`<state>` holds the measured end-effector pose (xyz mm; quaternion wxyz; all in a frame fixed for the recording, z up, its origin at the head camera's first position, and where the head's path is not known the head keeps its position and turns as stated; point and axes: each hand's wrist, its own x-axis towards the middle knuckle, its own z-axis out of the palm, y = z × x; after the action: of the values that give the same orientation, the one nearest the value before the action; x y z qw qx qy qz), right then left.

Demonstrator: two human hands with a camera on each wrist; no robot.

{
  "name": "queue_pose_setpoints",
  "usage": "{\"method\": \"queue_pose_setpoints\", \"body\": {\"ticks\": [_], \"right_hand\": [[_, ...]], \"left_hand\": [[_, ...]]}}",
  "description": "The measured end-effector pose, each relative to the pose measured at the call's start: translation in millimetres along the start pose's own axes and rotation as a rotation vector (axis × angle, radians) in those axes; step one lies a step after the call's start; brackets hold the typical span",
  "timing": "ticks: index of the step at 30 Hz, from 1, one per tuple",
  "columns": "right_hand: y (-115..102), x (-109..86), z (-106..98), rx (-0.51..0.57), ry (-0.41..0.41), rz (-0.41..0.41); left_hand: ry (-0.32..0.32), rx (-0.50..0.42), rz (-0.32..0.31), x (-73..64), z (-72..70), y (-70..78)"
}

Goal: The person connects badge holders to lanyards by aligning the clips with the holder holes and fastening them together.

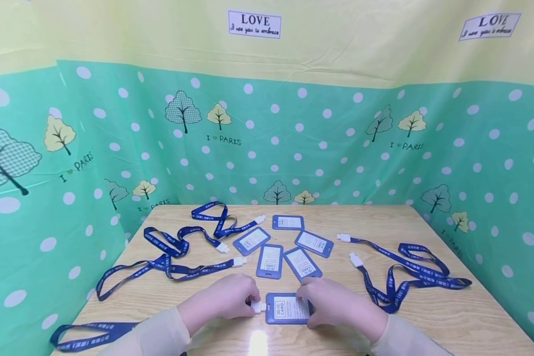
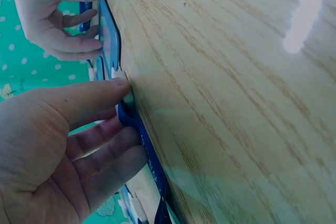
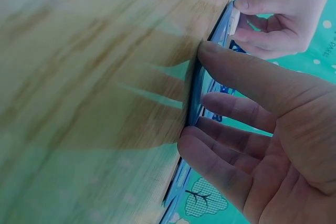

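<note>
The left hand [image 1: 233, 296] pinches a white clip [image 1: 258, 307] between thumb and fingers; the clip's blue lanyard [image 2: 149, 150] trails back past that hand's fingers; the right hand [image 1: 333, 301] grasps the right end of a blue holder [image 1: 289, 309], thumb at the near edge, fingers at the far one; the holder lies across the near middle of the worktop [image 1: 213, 341], its card print turned sideways, and the clip meets its slotted left end, though whether it is hooked through I cannot tell. Just beyond, five other holders [image 1: 269, 261] lie at various angles, close together; three lanyards [image 1: 206, 268] spread to the left of them, two more lanyards [image 1: 445, 282] to the right, partly crossing, their white ends turned inward; a green and yellow curtain [image 1: 320, 128] hangs behind and on both sides.
</note>
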<state>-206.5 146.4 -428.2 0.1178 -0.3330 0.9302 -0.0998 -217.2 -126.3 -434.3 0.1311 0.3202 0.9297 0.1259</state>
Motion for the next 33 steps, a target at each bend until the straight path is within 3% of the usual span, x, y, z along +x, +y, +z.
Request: {"method": "queue_pose_setpoints", "body": {"ticks": [10,25,33], "right_hand": [[-1.8,0.0,-0.4,-0.013,0.001,-0.014],[-1.8,2.0,2.1,-0.004,-0.002,-0.015],[-2.0,2.4,2.6,0.002,-0.005,-0.010]], "left_hand": [[-0.003,-0.010,-0.012,-0.2,-0.1,1.1],[0.011,0.013,0.032,-1.7,0.5,0.2],[0.008,0.003,0.013,0.6,3.9,-2.7]]}}
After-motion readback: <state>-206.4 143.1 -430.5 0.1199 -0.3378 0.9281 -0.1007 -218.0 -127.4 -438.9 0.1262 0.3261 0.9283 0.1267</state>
